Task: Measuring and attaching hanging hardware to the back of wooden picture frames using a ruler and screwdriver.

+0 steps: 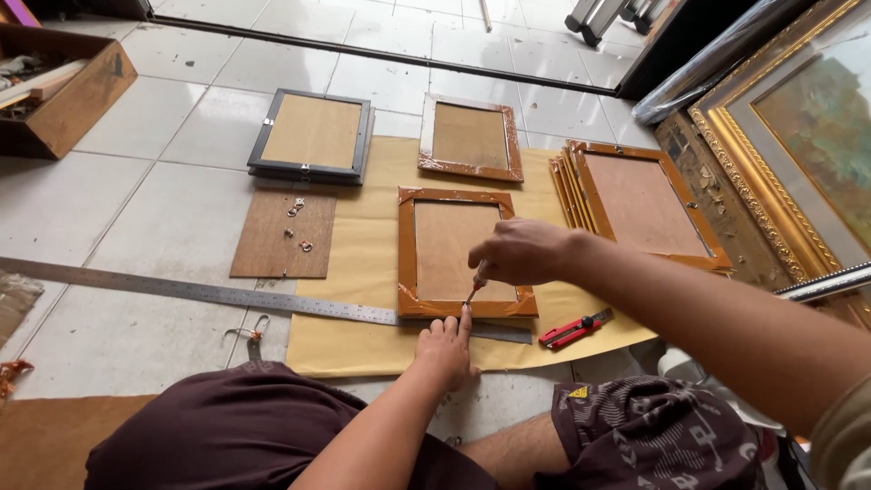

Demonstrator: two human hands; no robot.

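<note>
Brown tape already runs round all four edges of the frame back (pixel 458 249) under our hands, so we judge the sealing of this one finished or close to it. Our right hand (pixel 526 251) is closed round a small red-handled tool (pixel 474 289), its tip set down at the lower edge of the frame back, just above our left fingertips. Whether it is an awl or a small screwdriver we cannot tell. Our left hand (pixel 446 347) lies flat and open, fingers pressed against the steel ruler (pixel 227 296) and the near edge of the frame, steadying both.

Beyond our right hand lies another taped frame (pixel 469 136), and to its right a stack of taped frames (pixel 635 201) leans together; these look sealed too, though none shows hanging hardware from here. Left of our hands, a bare board (pixel 283 234) carries a few small metal hangers (pixel 297 208), not yet fitted to anything. Past the board, a dark frame (pixel 313 134) has clips on its back.

Just right of our left hand a red utility knife (pixel 573 330) lies on the kraft paper (pixel 363 272) that spreads beneath all of this. By our reading, taping is largely behind us, and fitting the hangers is what remains.
</note>
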